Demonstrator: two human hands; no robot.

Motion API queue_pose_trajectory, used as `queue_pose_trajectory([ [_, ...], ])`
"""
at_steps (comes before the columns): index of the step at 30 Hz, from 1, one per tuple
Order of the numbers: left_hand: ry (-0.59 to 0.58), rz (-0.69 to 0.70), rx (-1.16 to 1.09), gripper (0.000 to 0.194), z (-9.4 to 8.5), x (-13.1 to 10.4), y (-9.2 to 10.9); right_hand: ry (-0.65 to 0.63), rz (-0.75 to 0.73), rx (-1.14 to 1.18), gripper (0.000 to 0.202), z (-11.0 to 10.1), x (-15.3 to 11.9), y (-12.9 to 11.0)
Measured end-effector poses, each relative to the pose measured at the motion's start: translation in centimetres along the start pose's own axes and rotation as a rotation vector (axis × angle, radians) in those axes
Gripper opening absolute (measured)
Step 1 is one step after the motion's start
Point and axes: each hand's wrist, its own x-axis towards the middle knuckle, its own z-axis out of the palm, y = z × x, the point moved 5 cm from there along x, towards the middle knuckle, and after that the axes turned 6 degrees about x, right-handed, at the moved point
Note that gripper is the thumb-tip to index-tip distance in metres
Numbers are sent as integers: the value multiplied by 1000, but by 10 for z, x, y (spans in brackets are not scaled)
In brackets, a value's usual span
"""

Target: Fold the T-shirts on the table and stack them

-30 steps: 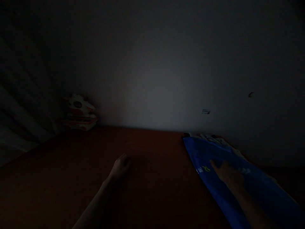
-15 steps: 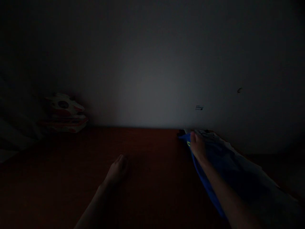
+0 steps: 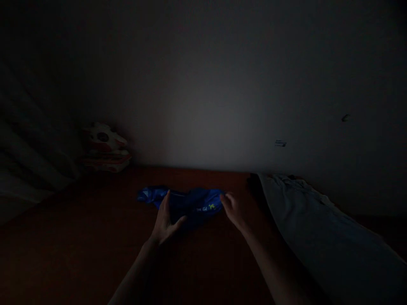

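A crumpled blue cloth (image 3: 193, 203) with small white and yellow-green marks lies across the reddish-brown tabletop (image 3: 95, 237), in front of the wall. My right hand (image 3: 231, 205) is closed on its right end, the fingers pinched at the edge. At the cloth's left part is my left hand (image 3: 167, 220), thumb and fingers spread apart, over or against the near side of the fabric. The picture is dark, so the exact contact of the left fingers cannot be told.
Grey and dark fabrics (image 3: 305, 220) lie spread along the right side. A white and red toy-like object (image 3: 106, 146) stands at the back left, near a pale curtain (image 3: 28, 148). The wall (image 3: 210, 106) rises behind the table.
The blue cloth has moved left with my right hand, off the grey fabric and onto the middle of the table. My left hand has opened beside it. The view has shifted slightly left.
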Motion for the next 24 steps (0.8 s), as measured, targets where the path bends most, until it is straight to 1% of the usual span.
queue_pose_trajectory([
  [2,-80,-27,151,117,8,1,2,-64,-62,-19,39,24,-30,2],
  [3,-130,-41,220,119,13,1,3,-122,-120,-38,32,36,-43,-1],
  [4,-185,-53,284,114,17,1,4,-184,-179,-47,27,46,-54,-6],
  [6,-274,-64,381,91,22,2,6,-270,-297,-56,29,60,-70,-17],
  [7,-297,-68,409,76,23,3,7,-275,-338,-52,32,62,-74,-20],
  [9,-300,-84,415,55,21,4,6,-210,-370,-34,36,58,-75,-21],
  [11,-255,-128,338,49,14,6,2,-94,-319,9,40,51,-70,-10],
  [12,-204,-171,251,48,7,7,-1,-38,-269,39,41,47,-66,0],
  [14,-43,-279,39,47,-13,11,-14,55,-163,103,42,43,-61,23],
  [16,139,-382,-108,48,-43,17,-31,93,-79,157,45,44,-57,44],
  [18,276,-462,-131,50,-77,24,-50,109,-33,195,47,46,-56,59],
  [21,405,-559,-85,54,-128,35,-78,120,-48,185,47,47,-55,66],
  [22,423,-584,-67,54,-141,38,-85,120,-62,161,47,46,-55,65],
  [23,424,-603,-44,53,-151,40,-90,113,-71,136,46,46,-55,64],
  [24,408,-613,-21,52,-156,41,-94,108,-75,115,45,45,-55,62],
])
